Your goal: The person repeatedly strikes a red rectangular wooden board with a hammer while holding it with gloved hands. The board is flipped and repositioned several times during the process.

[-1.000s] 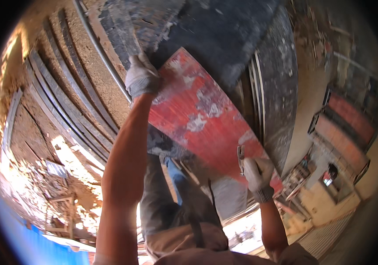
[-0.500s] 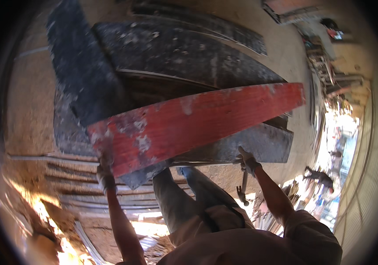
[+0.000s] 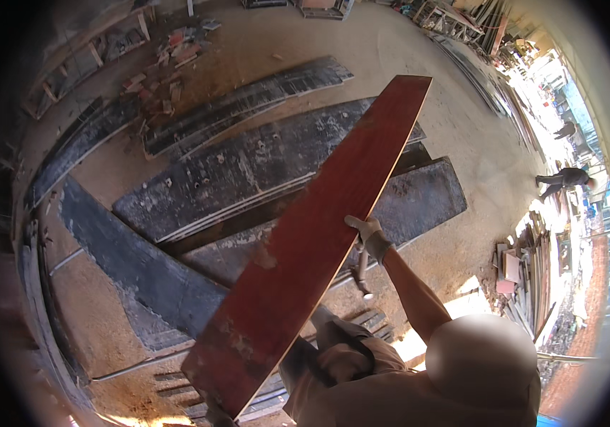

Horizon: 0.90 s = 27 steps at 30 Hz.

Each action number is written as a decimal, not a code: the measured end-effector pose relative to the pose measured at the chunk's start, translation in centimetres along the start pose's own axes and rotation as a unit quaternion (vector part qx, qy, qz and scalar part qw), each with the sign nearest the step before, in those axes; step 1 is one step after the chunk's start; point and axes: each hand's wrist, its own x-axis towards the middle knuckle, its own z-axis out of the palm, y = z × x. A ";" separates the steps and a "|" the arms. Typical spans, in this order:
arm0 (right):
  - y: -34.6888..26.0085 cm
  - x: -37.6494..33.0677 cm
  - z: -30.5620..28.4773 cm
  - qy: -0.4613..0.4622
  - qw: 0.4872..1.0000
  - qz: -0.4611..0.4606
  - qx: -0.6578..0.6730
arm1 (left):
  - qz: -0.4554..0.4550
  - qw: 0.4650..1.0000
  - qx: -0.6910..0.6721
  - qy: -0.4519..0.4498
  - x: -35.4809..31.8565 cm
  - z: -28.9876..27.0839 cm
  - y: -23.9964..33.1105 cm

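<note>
A long red board, scuffed with grey patches, slants from the lower left to the upper right in front of me. My right hand, in a pale work glove, is closed on its right edge with the thumb over the top face. A hammer hangs from the same hand, head downward; the grip is mostly hidden. At the board's near lower corner, my left hand is closed on the end, mostly cut off by the picture's edge. Beneath lie large dark boards and a dark panel.
More dark boards lie farther off, near a heap of broken pieces. Metal bars lie by my legs. Stacked timber stands at the right; a person is beyond it.
The red board has swung to a steeper slant, its far end away from me and its left end nearer. My right hand has moved from beside the board onto its edge, still with the hammer.
</note>
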 end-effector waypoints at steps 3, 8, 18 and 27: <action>-2.4 -3.7 1.3 0.009 0.989 -0.076 -0.130 | -0.054 0.993 0.092 -0.049 -0.1 -2.3 -2.4; 1.7 -10.9 3.6 -0.059 0.967 -0.100 -0.226 | -0.133 0.953 0.237 -0.136 -0.7 -9.9 -9.4; 6.6 -20.2 14.1 -0.153 0.983 -0.094 -0.030 | -0.253 0.966 0.021 -0.039 -5.2 -20.8 -22.0; 8.2 -37.8 34.5 -0.280 0.941 -0.091 -0.166 | -0.348 0.927 -0.138 0.024 -5.1 -33.3 -39.5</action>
